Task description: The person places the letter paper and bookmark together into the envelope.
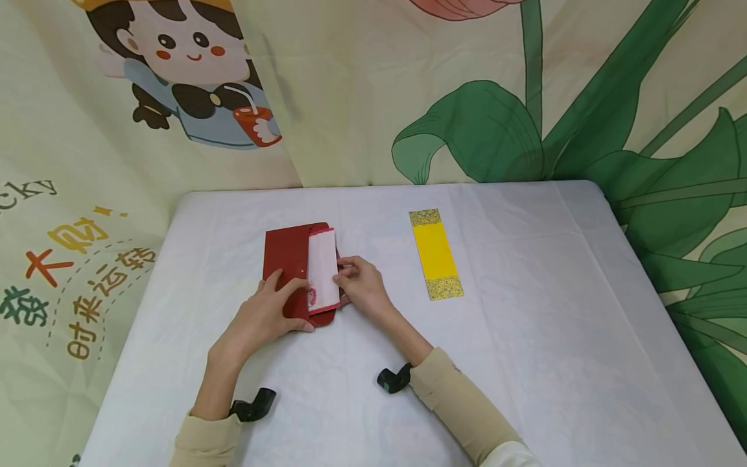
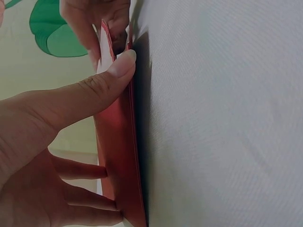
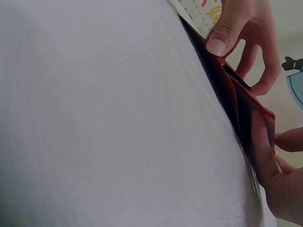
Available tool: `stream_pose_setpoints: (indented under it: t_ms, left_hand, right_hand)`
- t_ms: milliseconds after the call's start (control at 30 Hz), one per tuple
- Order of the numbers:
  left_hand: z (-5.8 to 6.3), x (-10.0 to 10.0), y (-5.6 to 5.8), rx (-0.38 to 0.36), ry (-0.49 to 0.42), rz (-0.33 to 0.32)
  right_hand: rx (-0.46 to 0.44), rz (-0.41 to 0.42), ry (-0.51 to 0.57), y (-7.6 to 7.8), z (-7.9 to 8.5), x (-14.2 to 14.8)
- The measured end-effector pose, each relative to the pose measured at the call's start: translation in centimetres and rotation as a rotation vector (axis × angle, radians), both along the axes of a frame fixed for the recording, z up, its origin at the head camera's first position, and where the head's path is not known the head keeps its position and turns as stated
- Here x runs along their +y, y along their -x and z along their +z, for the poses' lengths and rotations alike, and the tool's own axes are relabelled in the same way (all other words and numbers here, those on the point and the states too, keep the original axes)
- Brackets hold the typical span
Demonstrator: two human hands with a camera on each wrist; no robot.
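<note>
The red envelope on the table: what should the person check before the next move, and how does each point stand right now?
1. Red envelope is resting on the table: ok.
2. Left hand steadies it: ok, thumb at the near edge, fingers on the upper face.
3. Right hand has the white panel with red edges: ok, it pinches the panel's right side.
4. White panel lies flat: not ok, a gap shows under it in the left wrist view.
5. White panel is separate from the envelope: cannot tell.
6. Yellow strip is clear of both hands: ok, it lies apart from them.
</note>
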State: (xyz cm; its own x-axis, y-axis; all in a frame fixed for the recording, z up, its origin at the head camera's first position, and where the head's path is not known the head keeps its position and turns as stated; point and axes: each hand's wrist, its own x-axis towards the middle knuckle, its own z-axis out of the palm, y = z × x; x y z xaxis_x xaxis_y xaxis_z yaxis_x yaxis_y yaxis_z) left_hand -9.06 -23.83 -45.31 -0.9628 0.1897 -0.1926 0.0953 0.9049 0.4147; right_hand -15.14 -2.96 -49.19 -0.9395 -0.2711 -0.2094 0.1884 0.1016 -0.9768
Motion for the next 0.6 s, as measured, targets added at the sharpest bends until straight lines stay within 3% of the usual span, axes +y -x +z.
stream_pose_setpoints:
  t_ms: [600]
  left_hand:
    - [-0.11, 0.05, -0.03, -0.007, -0.016, 0.004]
  right_hand:
    - [0.019, 0.020, -0.015, -0.14, 0.04, -0.73]
